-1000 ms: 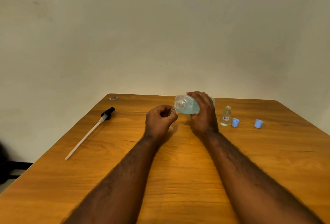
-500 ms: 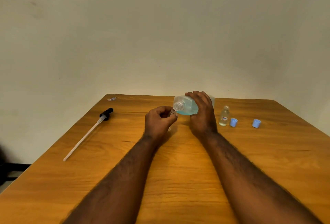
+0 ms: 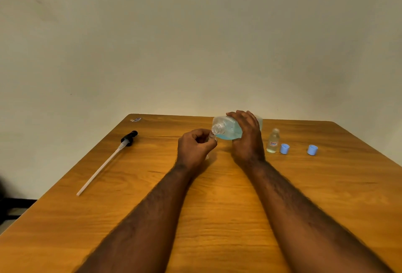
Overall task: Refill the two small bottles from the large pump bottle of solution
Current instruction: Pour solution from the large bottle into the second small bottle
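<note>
The left hand point(image 3: 195, 148) is clenched round a small bottle point(image 3: 211, 136) whose neck meets the open mouth of the large bottle point(image 3: 228, 130), tipped sideways in the right hand point(image 3: 247, 140)'s grasp above the table point(image 3: 217, 196), with a second small bottle point(image 3: 273, 143) upright just right, beside two blue caps point(image 3: 284, 148), and the pump point(image 3: 108, 159) lying far left.

I see a wooden table point(image 3: 217, 207) filling the lower half of the frame, its grain running across. Near its far left corner lies a small scrap of wrapper point(image 3: 136, 119). Behind it, a plain pale wall point(image 3: 195, 33) covers the upper half.
</note>
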